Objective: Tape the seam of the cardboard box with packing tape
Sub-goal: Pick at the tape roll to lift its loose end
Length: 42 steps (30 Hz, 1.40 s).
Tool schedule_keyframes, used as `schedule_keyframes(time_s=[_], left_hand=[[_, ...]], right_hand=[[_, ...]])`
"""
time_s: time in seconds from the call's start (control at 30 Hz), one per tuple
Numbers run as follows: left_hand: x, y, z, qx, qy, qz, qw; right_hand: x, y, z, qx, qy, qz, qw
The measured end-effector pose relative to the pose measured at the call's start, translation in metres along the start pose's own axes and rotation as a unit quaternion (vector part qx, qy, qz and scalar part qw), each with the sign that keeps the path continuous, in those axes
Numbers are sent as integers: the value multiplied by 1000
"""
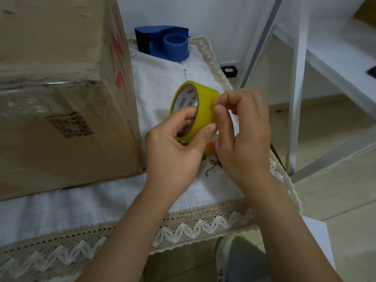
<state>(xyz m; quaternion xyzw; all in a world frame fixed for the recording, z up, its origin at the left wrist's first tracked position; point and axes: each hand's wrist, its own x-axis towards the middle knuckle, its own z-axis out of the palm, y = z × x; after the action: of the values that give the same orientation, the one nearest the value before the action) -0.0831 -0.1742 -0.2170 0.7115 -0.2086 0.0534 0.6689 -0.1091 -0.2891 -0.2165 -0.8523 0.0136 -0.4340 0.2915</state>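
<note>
A large cardboard box [61, 94] with red lettering and old clear tape over its seam stands on the left of the table. To its right, above the white cloth, I hold a roll of yellow packing tape [200, 104]. My left hand [173, 151] grips the roll, fingers hooked inside its core and thumb on the outer face. My right hand [242, 135] pinches at the roll's outer surface with thumb and forefinger, where the tape's end seems to lie.
A blue tape dispenser [164, 42] sits on the white lace-edged tablecloth [183, 200] behind the roll. White metal frame legs [297, 84] and a white shelf stand to the right, over a pale tiled floor. My knee shows below the table edge.
</note>
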Motion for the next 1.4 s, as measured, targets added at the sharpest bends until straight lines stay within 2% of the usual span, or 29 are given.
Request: schedule_keyframes(time_s=[0.13,0.47,0.6,0.83,0.93,1.0,1.07,1.4], left_hand=[[2,0,-4,44,14,10,999],[-1,-3,-6,163,29,62,984],[-1,-5,-5,143,17,72,987],[-1,0,-2,31,-15,21,999],[0,-2,-3,27,-11,13,999],[1,-2,-5,24,-11,11,1000],[1,-3,-5,29,-12,16,999],[3,-8,-8,88,-10,42,995]], right_hand=[[2,-1,-6,83,-28,36,995],[1,5,-6,58,13,-8,998],[-1,4,-2,24,19,-18,999],[-1,5,-1,4,32,-28,999],[1,4,-4,52,2,-4,999],[2,3,-7,109,-25,59,992],[4,5,-10,133,-39,84,987],[3,7,-6,71,15,33,997]])
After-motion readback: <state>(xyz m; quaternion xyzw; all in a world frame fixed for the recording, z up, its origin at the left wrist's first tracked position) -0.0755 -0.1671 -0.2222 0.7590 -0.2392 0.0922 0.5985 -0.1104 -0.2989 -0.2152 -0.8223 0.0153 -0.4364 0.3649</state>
